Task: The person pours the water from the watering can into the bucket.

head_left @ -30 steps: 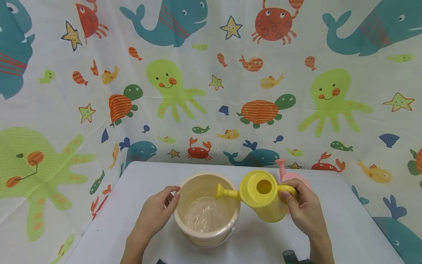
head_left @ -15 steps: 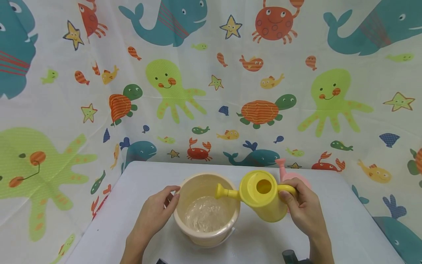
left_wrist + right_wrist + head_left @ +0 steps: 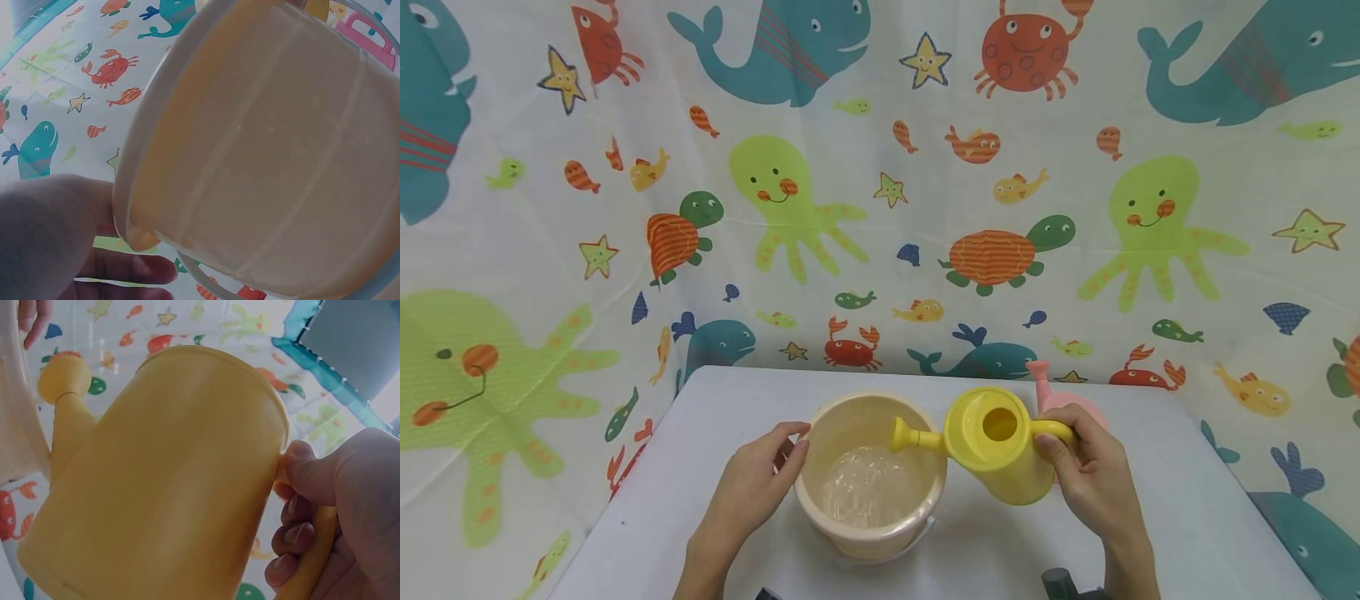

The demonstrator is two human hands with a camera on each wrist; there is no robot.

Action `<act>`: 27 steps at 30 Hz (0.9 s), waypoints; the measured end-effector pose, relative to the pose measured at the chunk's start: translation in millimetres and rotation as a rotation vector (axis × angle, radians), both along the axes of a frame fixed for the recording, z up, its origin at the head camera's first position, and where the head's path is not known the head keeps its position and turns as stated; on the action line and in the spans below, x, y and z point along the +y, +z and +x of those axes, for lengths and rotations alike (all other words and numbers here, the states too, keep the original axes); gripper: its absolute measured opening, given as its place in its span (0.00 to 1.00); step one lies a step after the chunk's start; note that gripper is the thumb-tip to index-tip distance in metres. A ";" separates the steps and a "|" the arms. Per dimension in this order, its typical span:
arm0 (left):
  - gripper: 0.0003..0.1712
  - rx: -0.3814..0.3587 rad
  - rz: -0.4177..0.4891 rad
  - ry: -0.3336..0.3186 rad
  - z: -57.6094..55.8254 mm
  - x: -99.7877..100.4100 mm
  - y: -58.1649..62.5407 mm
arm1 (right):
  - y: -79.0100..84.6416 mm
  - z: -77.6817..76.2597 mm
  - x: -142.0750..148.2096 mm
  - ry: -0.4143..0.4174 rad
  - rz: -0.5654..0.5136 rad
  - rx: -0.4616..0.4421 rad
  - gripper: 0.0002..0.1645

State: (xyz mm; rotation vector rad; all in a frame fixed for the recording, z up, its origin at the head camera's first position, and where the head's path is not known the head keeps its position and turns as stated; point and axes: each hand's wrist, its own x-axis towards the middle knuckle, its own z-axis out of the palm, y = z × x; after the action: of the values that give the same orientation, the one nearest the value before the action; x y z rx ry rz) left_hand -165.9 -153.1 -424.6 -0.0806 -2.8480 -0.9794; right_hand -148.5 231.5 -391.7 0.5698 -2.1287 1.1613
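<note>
A cream bucket [image 3: 870,533] stands on the table with rippling water [image 3: 867,492] in its bottom. My left hand [image 3: 756,483] holds the bucket's left rim by the fingertips; the left wrist view shows its other fingers [image 3: 134,265] below the rim, against the outside. In my right hand [image 3: 1090,471] is a yellow watering can [image 3: 1000,454], gripped by its handle, thumb on top and fingers curled round it. The can tilts left, its spout [image 3: 917,437] reaching over the bucket's right rim. The round filling hole faces up toward me.
Behind the yellow can, partly hidden, is a pink watering can [image 3: 1078,406]. The white table [image 3: 700,417] ends against a curtain [image 3: 880,250] printed with sea animals. A dark rounded object [image 3: 1060,583] shows at the lower edge, by the right wrist.
Both hands, the bucket and the yellow can keep their places. Only the ripples on the water in the bucket differ.
</note>
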 end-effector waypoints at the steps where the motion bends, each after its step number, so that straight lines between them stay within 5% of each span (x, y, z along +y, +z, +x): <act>1: 0.18 0.000 0.000 -0.001 0.0 0.0 -0.2 | 0.3 0.3 -0.3 0.000 -0.001 0.002 0.15; 27: 0.18 0.012 0.015 -0.007 1.9 0.2 -3.2 | -0.5 1.7 0.1 0.021 0.009 0.036 0.15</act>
State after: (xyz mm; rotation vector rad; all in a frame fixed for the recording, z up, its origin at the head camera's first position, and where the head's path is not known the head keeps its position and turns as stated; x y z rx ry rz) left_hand -164.0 -153.0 -427.9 -0.0947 -2.8307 -0.9984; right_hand -146.9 231.6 -392.2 0.6137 -2.1031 1.1452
